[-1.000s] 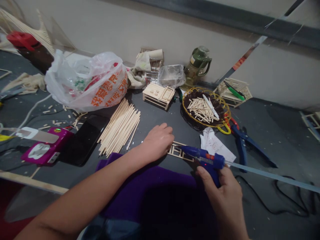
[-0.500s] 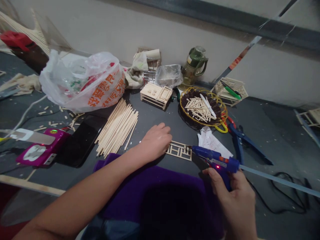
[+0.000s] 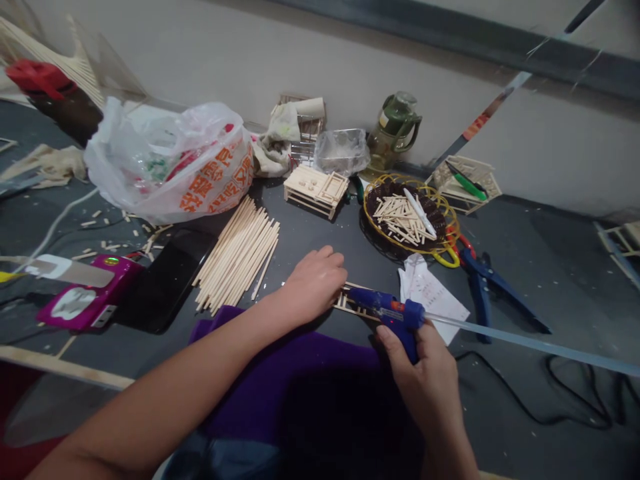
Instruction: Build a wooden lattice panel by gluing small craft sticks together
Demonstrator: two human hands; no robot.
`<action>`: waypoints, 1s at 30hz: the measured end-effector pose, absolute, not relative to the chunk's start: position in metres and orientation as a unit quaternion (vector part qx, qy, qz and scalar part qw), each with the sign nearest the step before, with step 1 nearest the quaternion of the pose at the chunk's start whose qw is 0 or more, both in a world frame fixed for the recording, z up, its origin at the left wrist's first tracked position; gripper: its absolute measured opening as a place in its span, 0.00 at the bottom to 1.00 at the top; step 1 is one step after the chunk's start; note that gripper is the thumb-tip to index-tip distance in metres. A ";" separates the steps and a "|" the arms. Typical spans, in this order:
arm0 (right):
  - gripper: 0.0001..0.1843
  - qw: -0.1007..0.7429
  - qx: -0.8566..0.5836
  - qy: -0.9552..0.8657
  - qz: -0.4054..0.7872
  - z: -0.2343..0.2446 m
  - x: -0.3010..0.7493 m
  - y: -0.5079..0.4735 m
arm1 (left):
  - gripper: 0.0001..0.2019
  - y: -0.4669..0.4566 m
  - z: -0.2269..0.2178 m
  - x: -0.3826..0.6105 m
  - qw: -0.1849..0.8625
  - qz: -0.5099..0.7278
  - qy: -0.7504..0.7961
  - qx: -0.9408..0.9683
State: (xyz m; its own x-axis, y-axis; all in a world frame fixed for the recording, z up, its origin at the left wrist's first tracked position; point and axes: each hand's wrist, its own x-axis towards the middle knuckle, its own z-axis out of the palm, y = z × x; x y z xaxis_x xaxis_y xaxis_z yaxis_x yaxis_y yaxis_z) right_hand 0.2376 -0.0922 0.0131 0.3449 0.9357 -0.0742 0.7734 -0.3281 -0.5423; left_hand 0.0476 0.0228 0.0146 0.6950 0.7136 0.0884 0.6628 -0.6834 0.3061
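My right hand [image 3: 425, 360] is wrapped round a blue hot glue gun [image 3: 395, 313], with a long clear glue stick [image 3: 500, 335] running out of its back. The gun's nozzle points left, over a small flat lattice frame of thin wooden sticks [image 3: 345, 307], and covers much of it. At the frame's left end my left hand [image 3: 317, 280] is closed, its fingers pressed down on the frame; the fingertips are hidden. Left of that hand lies a pile of wooden sticks [image 3: 237, 257].
A yellow-rimmed basket [image 3: 367, 207] holds short sticks and a white pen. Beside it lie a paper [image 3: 435, 293] and blue-handled pliers [image 3: 483, 287]. A stick model [image 3: 315, 190], plastic bag [image 3: 170, 160], black phone [image 3: 160, 287] and purple power adapter [image 3: 90, 293] stand around. A black cord [image 3: 540, 407] trails right.
My right hand has moved the glue gun left, from the frame's right end to over its middle, near my left hand. My left hand stays on the frame.
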 end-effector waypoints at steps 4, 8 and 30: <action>0.26 0.210 -0.793 -0.542 0.182 0.013 0.238 -0.093 | 0.09 0.023 0.014 0.047 0.127 0.107 0.377 0.911; 0.26 0.214 -0.788 -0.549 0.177 0.012 0.239 -0.093 | 0.08 0.023 0.013 0.048 0.126 0.109 0.378 0.911; 0.26 0.208 -0.788 -0.555 0.166 0.010 0.240 -0.093 | 0.09 0.023 0.014 0.048 0.130 0.109 0.379 0.910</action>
State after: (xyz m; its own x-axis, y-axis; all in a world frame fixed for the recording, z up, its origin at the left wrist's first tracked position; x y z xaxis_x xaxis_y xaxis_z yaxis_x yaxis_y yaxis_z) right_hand 0.2395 -0.0933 0.0104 0.3280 0.9442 -0.0302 0.8065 -0.2965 -0.5115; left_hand 0.0480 0.0228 0.0142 0.6892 0.7177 0.1000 0.6612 -0.6793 0.3183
